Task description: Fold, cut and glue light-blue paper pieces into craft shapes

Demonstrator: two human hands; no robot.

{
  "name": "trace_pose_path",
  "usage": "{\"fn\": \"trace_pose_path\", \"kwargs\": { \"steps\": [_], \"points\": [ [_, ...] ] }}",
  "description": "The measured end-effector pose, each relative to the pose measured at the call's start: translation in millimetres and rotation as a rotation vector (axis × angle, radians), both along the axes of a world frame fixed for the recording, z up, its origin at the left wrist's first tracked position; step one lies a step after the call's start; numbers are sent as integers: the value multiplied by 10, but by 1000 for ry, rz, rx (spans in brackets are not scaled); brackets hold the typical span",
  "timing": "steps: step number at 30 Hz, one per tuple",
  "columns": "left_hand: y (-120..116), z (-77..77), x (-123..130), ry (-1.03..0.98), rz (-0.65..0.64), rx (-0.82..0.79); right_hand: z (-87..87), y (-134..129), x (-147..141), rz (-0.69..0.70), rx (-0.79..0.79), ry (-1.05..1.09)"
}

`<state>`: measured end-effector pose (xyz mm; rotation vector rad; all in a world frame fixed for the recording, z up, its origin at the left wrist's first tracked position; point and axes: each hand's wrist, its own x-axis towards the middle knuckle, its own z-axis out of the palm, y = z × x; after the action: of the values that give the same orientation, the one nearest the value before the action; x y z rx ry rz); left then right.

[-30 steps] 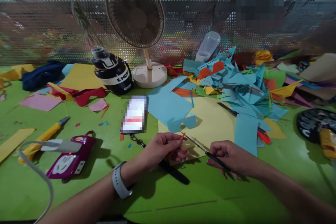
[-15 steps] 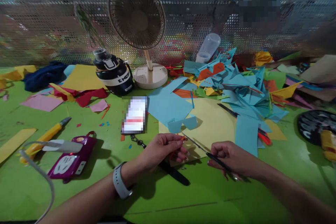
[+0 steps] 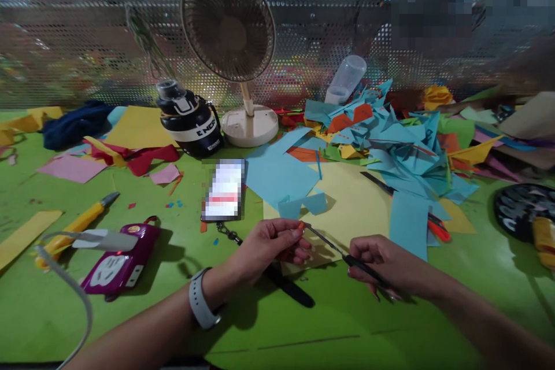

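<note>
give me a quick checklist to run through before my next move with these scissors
1. Slim black-handled metal scissors in hand: ok, the right hand has them by the handles.
2. Small orange paper piece held: ok, pinched between thumb and finger of the left hand.
3. Left hand well clear of the blade tips: not ok, the tips reach right up to its fingers.
4. Blades fully closed: cannot tell, they show as one thin line.
5. Flat black strap clear of the left hand: not ok, it runs beneath it; contact is unclear.
6. Long yellow-handled craft knife away from both hands: ok, far to the left.
</note>
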<state>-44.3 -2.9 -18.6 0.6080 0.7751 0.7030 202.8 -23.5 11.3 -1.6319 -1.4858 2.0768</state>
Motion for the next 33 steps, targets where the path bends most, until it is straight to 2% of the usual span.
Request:
{"fn": "trace_pose_path", "kwargs": {
  "steps": [14, 24, 33],
  "points": [
    [16, 42, -3, -1, 51, 56, -40, -1, 44, -26, 35, 0],
    [7, 16, 4, -15, 18, 51, -90, -19, 44, -14, 36, 25],
    [11, 28, -2, 9, 11, 49, -61, -12, 25, -22, 39, 33]
  ]
}}
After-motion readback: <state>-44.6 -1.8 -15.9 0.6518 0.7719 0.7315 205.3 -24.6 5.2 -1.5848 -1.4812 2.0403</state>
